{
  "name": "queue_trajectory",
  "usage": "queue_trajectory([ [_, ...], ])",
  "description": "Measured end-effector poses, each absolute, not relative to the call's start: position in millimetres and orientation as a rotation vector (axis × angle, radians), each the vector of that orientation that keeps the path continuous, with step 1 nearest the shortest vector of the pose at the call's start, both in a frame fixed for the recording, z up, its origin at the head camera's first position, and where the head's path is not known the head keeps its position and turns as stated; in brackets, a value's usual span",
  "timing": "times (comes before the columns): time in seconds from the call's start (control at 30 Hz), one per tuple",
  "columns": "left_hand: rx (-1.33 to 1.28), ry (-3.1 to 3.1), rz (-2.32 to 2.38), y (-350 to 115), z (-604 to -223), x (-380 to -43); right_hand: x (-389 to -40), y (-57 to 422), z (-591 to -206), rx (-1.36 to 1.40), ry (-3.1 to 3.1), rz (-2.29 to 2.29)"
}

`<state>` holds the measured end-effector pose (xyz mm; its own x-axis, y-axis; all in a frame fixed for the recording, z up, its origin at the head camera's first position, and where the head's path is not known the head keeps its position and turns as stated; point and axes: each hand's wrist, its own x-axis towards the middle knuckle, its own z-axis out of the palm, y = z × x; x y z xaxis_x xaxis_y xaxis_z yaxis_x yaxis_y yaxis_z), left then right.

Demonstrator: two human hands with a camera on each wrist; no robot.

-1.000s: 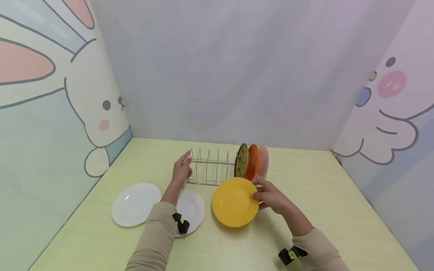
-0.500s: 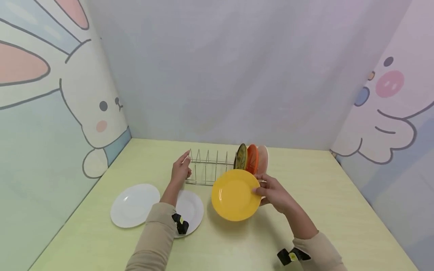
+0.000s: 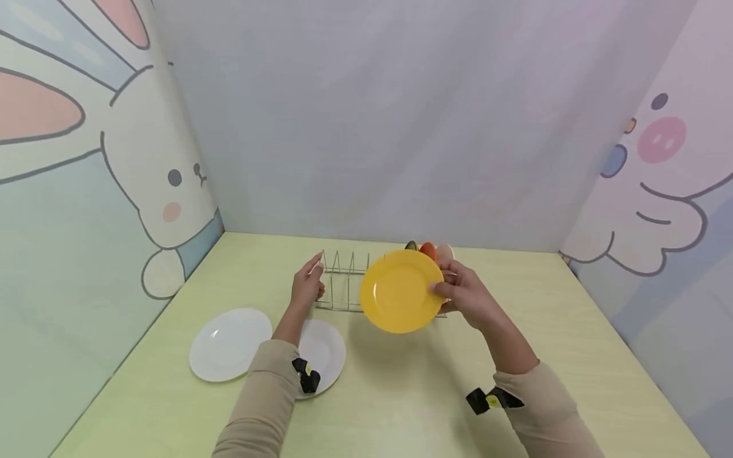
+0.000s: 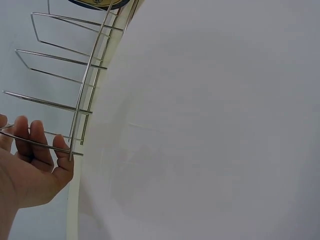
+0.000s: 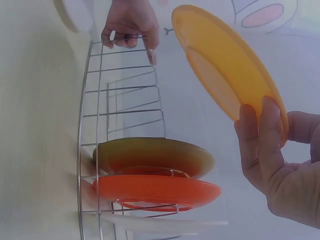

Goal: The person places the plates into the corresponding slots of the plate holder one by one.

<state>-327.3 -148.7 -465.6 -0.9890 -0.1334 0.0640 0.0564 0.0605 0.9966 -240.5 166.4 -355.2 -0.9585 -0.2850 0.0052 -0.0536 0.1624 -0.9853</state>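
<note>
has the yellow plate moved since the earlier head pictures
Yes: in the head view, the yellow plate in the right hand has shifted up the picture against the wire rack, now hiding most of the racked plates.

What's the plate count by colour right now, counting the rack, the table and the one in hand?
Yellow plate: 1
Orange plate: 1
Olive-green plate: 1
Pale pink plate: 1
White plates: 2
Total: 6

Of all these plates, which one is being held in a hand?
The yellow plate, gripped at its edge by the right hand. Every other one either lies on the table or stands in the wire rack.
</note>
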Motion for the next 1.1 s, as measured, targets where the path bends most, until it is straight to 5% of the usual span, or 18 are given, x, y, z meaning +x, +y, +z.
queue_trajectory([
  [0.8, 0.043, -2.199, -2.155, -147, -441, -308, -287, 161, -325, -0.057, 2.471, -1.881],
  [1.1, 0.06, -2.192, -2.109, -150, -464, -324, -297, 153, -318, -0.017, 2.563, -1.839],
])
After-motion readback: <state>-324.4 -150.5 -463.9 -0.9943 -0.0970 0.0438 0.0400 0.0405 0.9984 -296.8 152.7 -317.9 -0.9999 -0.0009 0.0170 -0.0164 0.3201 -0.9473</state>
